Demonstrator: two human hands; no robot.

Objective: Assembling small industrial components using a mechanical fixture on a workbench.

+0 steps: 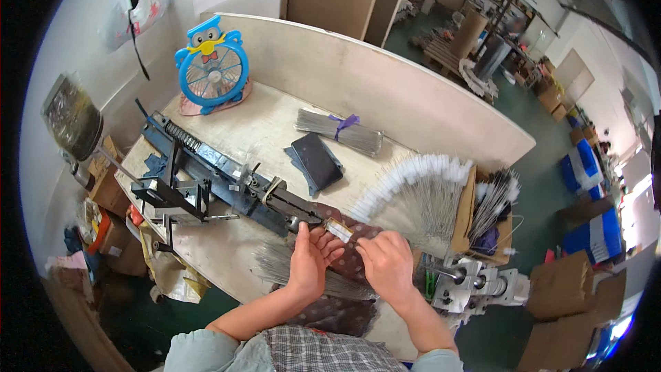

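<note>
My left hand (310, 260) is palm up with loosely curled fingers, its thumb near the dark front end of a long metal bench fixture (275, 198). Nothing shows clearly between those fingers. My right hand (387, 266) is closed in a pinch, and what it holds, if anything, is too small to make out. Above and between the hands, a small white and orange-brown piece (339, 230) sits off the fixture's tip. Beneath them lies a bundle of thin metal wires (344, 284) on a dark spotted cloth (348, 313).
White-tipped wire brushes (420, 186) fan out beside a cardboard box (467, 210). Further back are a dark phone-like slab (317, 162), a wire bundle with a purple tie (337, 129) and a blue fan (215, 72). A metal machine (475, 286) stands at right.
</note>
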